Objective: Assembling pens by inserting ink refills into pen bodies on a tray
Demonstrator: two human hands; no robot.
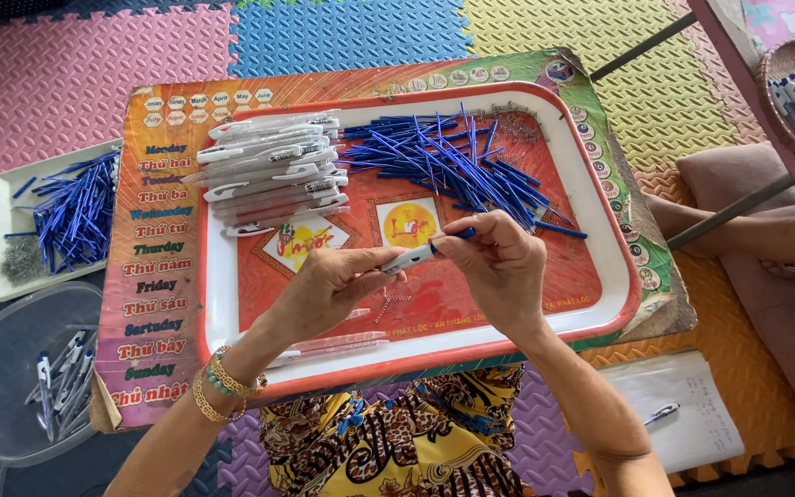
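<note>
Far left: clear plastic bowl (11, 368) sitting on the foam mat (75, 64), holding a few finished pens (59, 379). Above it, small white tray (6, 235) carrying a heap of blue refills (75, 216) and a clump of tiny springs (22, 260).

Moving right: colourful printed board (154, 276) lying across the lap, carrying a big red-and-white tray (614, 267). Stack of clear pen barrels (273, 166) resting in the tray's upper left; two more barrels (338, 345) lying by the near rim.

Centre: left hand (328, 290), bracelets on the wrist, pinching the white end of a pen barrel (409, 260) between thumb and fingers, holding it just above the tray middle. A few loose springs (396, 300) lying on the tray right under it.

Right hand (499, 267) gripping the blue piece (457, 236) at the barrel's other end, fingers curled tight around it. Hands nearly touching.

Behind them: big pile of blue refills (453, 161) spreading across the tray's upper right.

Further right: notepad (683, 405) with one pen (662, 414) lying on the mat; woven basket (789, 92) of pens sitting in the top corner.
</note>
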